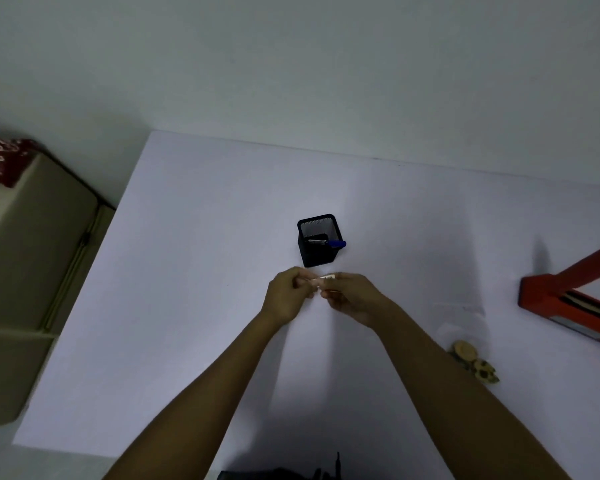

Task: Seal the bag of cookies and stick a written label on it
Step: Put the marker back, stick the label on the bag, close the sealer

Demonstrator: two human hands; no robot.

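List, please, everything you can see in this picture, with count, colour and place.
table: one, white, fills the middle
pen holder: one, black mesh, centre of table
pen: one, blue, in the pen holder
label: one, small, pale, pinched between both hands
bag of cookies: one, clear, brown cookies, right on table
red frame: one, far right
beige seat: one, left of table
red cushion: one, on seat
left hand: one, on label
right hand: one, on label

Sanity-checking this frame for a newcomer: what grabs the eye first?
Two hands meet mid-table, the left hand and right hand both pinching a small label between them. Just behind stands a black mesh pen cup holding a blue pen. The cookies lie in a clear bag at right.
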